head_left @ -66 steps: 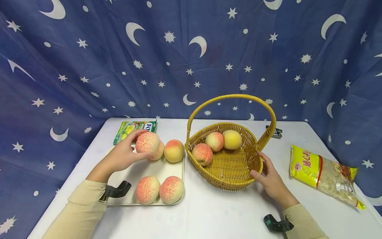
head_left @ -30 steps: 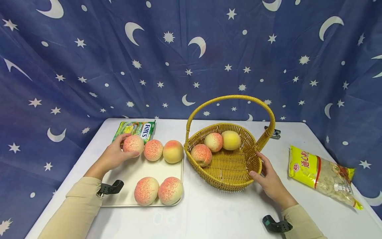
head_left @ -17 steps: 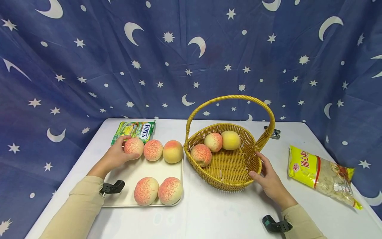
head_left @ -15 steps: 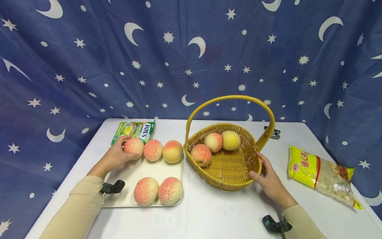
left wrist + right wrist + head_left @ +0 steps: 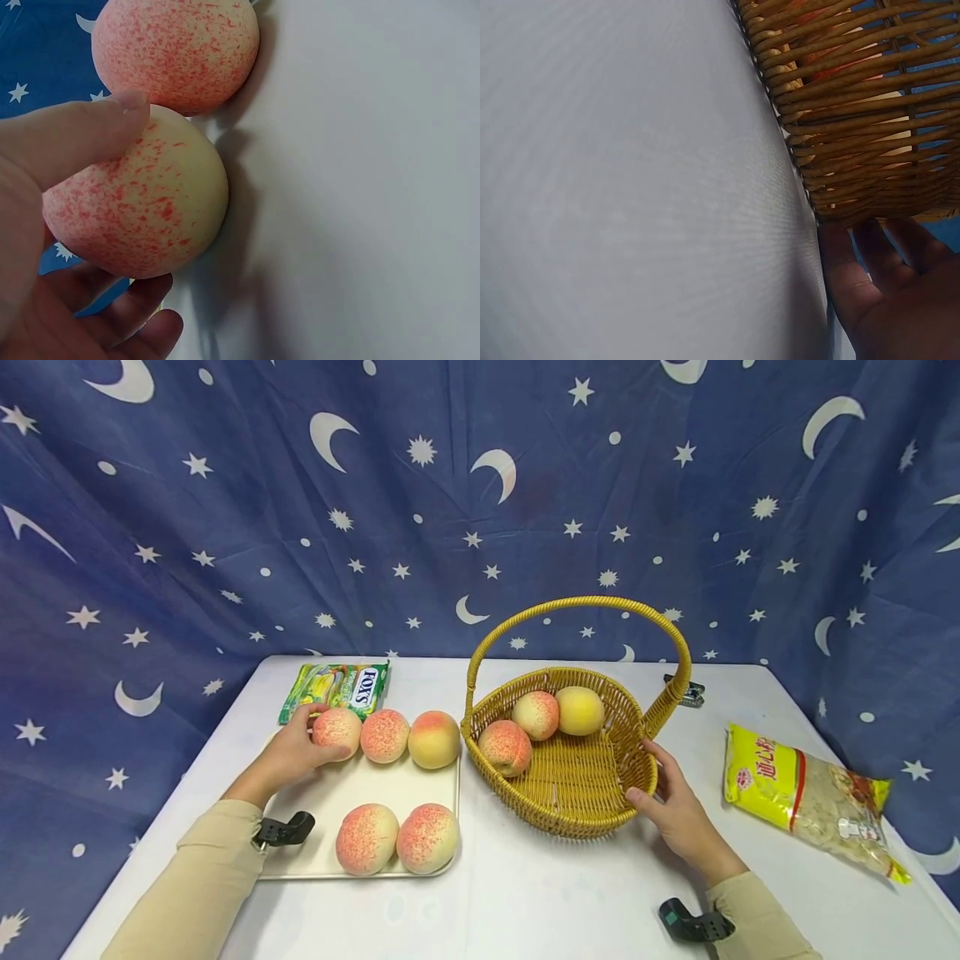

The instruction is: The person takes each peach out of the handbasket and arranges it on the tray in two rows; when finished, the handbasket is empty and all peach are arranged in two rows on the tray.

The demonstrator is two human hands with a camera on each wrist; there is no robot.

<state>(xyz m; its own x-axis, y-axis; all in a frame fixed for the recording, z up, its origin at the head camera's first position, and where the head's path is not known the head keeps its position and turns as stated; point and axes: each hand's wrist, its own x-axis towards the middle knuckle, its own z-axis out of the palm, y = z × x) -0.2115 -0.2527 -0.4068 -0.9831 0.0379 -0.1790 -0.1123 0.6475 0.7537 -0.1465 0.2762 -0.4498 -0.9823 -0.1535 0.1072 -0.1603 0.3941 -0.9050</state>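
Note:
In the head view my left hand (image 5: 295, 750) holds a pink-speckled peach (image 5: 336, 733) at the back left of the cream tray (image 5: 300, 852). The left wrist view shows the thumb over the peach (image 5: 142, 199) and fingers beneath it, with another peach (image 5: 180, 52) close beside. To its right in the row are a speckled peach (image 5: 386, 736) and a yellow-red one (image 5: 434, 740). Two more peaches (image 5: 367, 839) lie at the tray's front. My right hand (image 5: 678, 810) rests against the right side of the wicker basket (image 5: 573, 781), fingertips on its outer wall (image 5: 870, 165).
Inside the basket sit two speckled peaches (image 5: 506, 747) and a yellow fruit (image 5: 580, 711); its tall handle (image 5: 581, 602) arches above. A green FOX'S packet (image 5: 333, 687) lies behind the tray. On the right are a yellow food bag (image 5: 813, 802) and a small dark object (image 5: 692, 693).
My left hand has carried its peach leftward and down from in front of the middle peach to the row's left end, then hardly moved. The right hand and basket stay put.

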